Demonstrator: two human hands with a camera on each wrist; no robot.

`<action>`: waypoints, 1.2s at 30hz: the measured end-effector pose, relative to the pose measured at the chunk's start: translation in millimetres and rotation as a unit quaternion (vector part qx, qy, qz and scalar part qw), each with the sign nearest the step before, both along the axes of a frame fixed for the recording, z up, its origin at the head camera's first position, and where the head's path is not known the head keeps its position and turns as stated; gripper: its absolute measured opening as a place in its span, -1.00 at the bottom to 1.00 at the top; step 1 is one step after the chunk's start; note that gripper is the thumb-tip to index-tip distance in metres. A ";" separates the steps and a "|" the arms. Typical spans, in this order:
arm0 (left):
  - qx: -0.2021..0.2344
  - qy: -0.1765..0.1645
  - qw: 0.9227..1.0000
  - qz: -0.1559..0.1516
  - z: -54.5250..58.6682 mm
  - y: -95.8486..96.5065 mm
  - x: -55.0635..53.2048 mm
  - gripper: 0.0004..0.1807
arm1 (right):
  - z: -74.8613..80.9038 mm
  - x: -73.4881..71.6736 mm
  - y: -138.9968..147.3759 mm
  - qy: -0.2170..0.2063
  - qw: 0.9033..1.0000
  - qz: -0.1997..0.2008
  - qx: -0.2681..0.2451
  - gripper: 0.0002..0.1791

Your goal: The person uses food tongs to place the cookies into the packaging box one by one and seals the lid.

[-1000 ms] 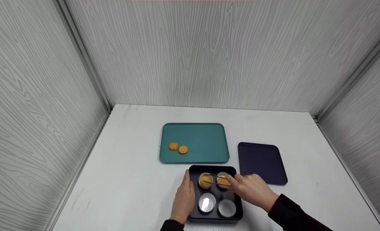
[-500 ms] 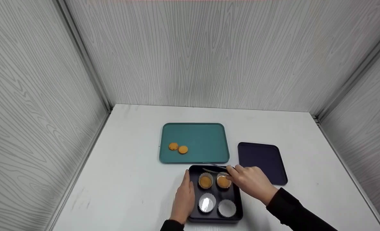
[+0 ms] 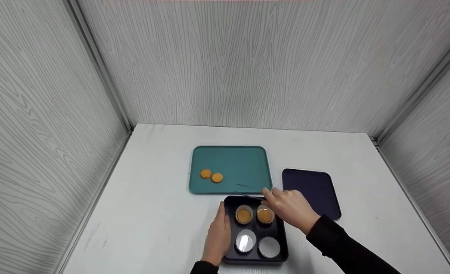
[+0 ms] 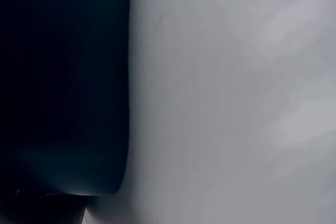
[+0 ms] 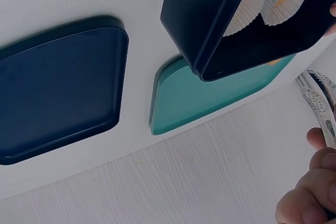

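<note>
A dark, deep box holds several white paper baking cups. Round orange-brown cookies lie in the two far cups, at the left and at the right; the near left cup and near right cup show only white paper. My left hand lies with straight fingers along the box's left wall. Above the far right of the box, my right hand grips metal tongs with perforated arms. Their tips are spread, with nothing between them, over the near edge of the teal tray.
Two round cookies, one at the left and one beside it, sit on the teal tray's left part. A dark flat tray lies right of the box. A grey wood-grain wall stands behind the white table.
The tongs have risen from the far left cup, where a cookie now lies, and moved away toward the teal tray. My left hand and the box stay in place.
</note>
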State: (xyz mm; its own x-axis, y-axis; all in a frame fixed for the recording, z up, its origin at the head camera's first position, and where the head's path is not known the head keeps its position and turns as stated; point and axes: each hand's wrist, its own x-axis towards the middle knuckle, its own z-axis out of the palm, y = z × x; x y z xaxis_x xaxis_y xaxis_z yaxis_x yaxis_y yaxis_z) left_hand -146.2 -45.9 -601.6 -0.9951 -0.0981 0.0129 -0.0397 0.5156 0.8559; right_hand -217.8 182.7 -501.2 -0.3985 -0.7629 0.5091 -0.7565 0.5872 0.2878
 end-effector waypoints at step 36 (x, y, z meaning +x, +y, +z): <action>0.008 -0.017 1.000 -0.007 0.3 -0.4 0.4 -0.41 | -15.5 -45.8 -47.1 -0.026 0.997 -0.045 0.053 -0.71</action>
